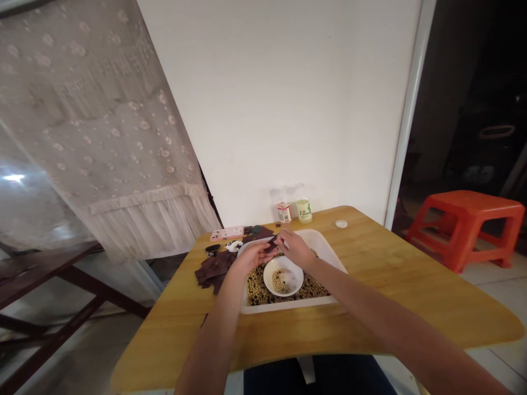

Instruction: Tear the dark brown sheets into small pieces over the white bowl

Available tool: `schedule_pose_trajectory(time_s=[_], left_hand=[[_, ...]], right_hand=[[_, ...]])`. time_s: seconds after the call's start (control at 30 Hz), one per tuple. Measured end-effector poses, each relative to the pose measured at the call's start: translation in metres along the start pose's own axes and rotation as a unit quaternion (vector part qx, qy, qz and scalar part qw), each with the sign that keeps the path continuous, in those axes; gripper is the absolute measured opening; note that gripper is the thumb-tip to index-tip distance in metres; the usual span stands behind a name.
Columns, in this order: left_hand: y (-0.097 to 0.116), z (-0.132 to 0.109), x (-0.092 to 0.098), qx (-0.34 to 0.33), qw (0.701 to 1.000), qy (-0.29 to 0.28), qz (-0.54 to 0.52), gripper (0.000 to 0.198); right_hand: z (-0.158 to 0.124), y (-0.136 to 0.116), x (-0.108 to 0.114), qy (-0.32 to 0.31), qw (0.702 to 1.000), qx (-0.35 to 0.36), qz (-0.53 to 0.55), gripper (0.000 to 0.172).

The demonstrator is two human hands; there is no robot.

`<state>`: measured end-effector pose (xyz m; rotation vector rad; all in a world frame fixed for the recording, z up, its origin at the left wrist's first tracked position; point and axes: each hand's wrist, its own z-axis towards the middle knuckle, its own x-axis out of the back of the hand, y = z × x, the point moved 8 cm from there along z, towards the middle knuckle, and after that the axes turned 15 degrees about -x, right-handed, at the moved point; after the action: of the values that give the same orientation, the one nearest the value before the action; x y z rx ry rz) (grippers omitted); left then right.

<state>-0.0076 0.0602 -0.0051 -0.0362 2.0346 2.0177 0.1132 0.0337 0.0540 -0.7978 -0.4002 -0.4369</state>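
Both my hands meet over a white tray (329, 249) filled with mixed dark and pale beans (257, 289). My left hand (253, 256) and my right hand (293, 247) are closed in a pinch on a small dark piece (272, 242) held between them above the tray's far end. A white bowl (283, 275) with several pale beans in it sits in the tray on top of the beans, just below my hands.
A heap of dark reddish-brown pieces (214, 269) lies left of the tray. Two small bottles (293, 210), a pink flat object (226, 233) and a white cap (341, 224) stand near the wall. An orange stool (469, 222) is at right, a curtain (102, 137) at left.
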Motion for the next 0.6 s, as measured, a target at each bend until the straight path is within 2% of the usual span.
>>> schedule_pose_trajectory(time_s=[0.23,0.37,0.6], left_hand=[[-0.0015,0.0003,-0.0016,0.007,1.0,-0.019,0.004,0.007],[-0.0001,0.0013,0.0004,-0.008,1.0,-0.008,-0.003,0.006],[-0.0018,0.0001,0.0011,0.005,1.0,0.001,-0.003,0.005]], right_hand=[[0.0,-0.0008,0.001,0.001,1.0,0.002,-0.004,0.015],[-0.0001,0.0003,0.0005,0.0,1.0,0.0,-0.003,0.015],[-0.0002,0.0004,0.0006,0.0,1.0,0.0,0.0,0.015]])
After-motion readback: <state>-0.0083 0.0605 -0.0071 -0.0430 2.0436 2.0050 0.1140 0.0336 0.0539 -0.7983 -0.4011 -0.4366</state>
